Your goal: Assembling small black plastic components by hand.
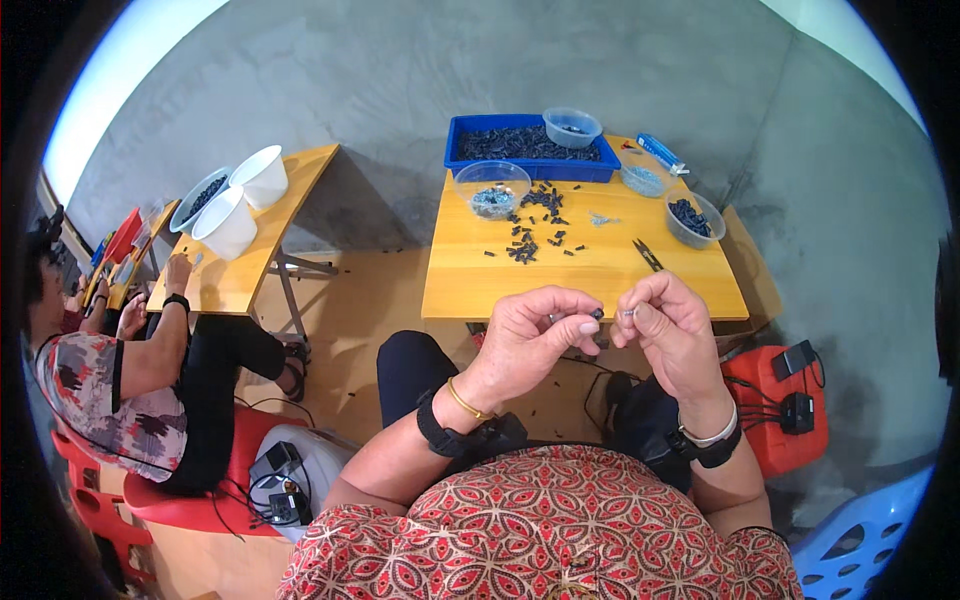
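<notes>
Both my hands are raised in front of the near edge of the yellow table (590, 285), their fingertips close together but apart. A small black plastic piece (597, 314) is pinched between the thumb and fingers of my left hand (540, 330). My right hand (668, 325) pinches a tiny shiny piece (629, 313), too small to make out in full. Beyond them, loose black plastic pieces (522, 247) lie scattered on the table. Dark tweezers (648, 255) lie just beyond my right hand.
A blue tray (465, 170) full of black pieces stands at the back, with a clear bowl (573, 122) in it. More clear bowls (492, 175) (694, 240) hold small parts. Left, another person (130, 390) sits at a second table (310, 180) with white buckets (225, 225).
</notes>
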Tool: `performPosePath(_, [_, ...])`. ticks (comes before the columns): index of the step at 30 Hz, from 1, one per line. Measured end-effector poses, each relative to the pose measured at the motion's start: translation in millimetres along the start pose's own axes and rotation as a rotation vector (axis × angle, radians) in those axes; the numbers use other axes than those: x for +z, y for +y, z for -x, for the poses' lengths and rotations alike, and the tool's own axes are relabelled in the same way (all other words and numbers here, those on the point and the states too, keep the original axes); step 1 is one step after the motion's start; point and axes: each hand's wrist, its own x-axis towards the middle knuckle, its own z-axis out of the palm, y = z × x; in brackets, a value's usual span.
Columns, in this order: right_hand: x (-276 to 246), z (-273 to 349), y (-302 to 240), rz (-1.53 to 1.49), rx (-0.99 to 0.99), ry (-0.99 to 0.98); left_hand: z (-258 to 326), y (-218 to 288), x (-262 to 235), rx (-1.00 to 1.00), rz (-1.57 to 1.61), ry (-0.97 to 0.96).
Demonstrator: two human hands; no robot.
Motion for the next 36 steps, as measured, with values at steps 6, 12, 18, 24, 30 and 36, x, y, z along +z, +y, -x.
performPosePath(6, [1.9,1.4,3.0,-0.063,0.006,-0.033,4.4,1.8,7.5,0.006,0.006,-0.019])
performPosePath(12, [3.1,-0.1,4.9,-0.025,0.022,-0.023,3.6,0.6,6.3,0.037,0.011,-0.047])
performPosePath(18, [4.5,-1.9,5.4,0.043,0.003,-0.032,2.3,-1.2,3.8,0.066,0.010,-0.053])
performPosePath(24, [2.4,-2.2,7.5,-0.154,0.051,-0.056,1.9,-4.9,1.8,0.074,-0.009,-0.042])
performPosePath(30, [-3.5,-0.3,8.4,-0.279,0.103,-0.072,2.3,-6.2,4.1,0.077,-0.019,-0.035])
performPosePath(36, [4.0,1.4,4.6,-0.212,0.061,-0.044,2.7,-6.4,3.7,0.071,-0.017,-0.035])
